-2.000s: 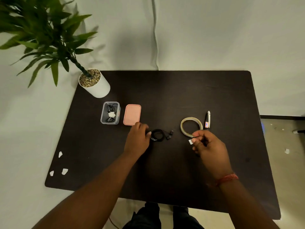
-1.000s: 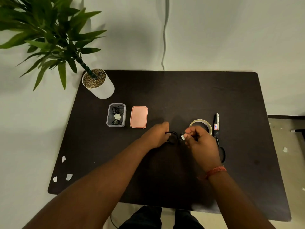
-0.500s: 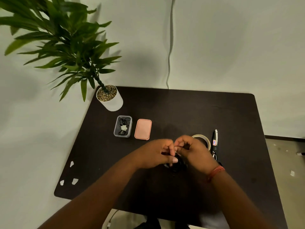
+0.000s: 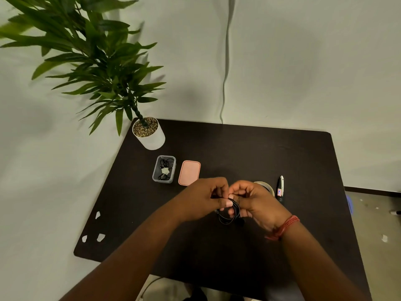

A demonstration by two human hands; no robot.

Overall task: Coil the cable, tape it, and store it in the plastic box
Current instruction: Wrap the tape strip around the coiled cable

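Note:
A small coil of black cable [image 4: 230, 215] is held just above the dark table [image 4: 238, 148], between both hands. My left hand [image 4: 201, 198] pinches the coil's top from the left. My right hand [image 4: 256, 200] grips it from the right, fingers curled over the same spot. The piece of tape is hidden between the fingertips. The clear plastic box [image 4: 164, 169] stands open to the left and holds taped black cable coils. Its pink lid [image 4: 189, 172] lies beside it. The tape roll [image 4: 265, 186] is partly hidden behind my right hand.
Scissors [image 4: 280, 189] lie right of the tape roll. A potted plant [image 4: 148, 133] stands at the table's far left corner. Three white paper scraps [image 4: 92, 233] lie near the front left edge. A wall rises behind the table.
My right hand carried a tape piece from the roll to the coil. My left hand lifted the coil off the table. Both hands now meet on it. The view tilted up.

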